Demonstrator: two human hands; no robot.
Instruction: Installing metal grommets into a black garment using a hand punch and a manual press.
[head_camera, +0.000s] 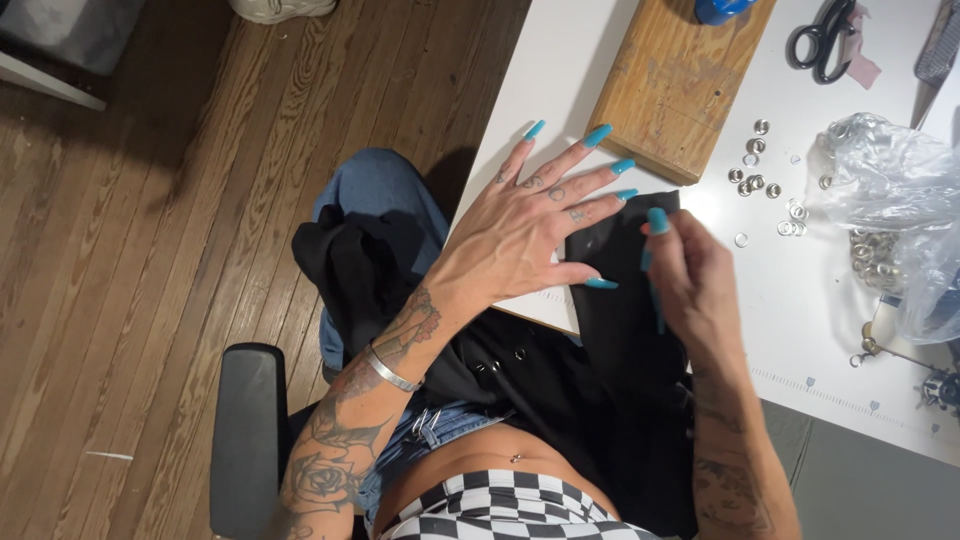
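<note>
Both hands meet black fabric (620, 300): left hand (520, 235) fingers spread flat on it; right hand (690, 275) fingers pinching its edge.

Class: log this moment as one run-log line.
left hand: flat, pressing black fabric | right hand: over fabric, grip unclear | metal eyelets loose on white table

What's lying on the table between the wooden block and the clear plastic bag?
In the head view, small silver metal rings lie scattered on the white table between the wooden block and the plastic bag.
</note>
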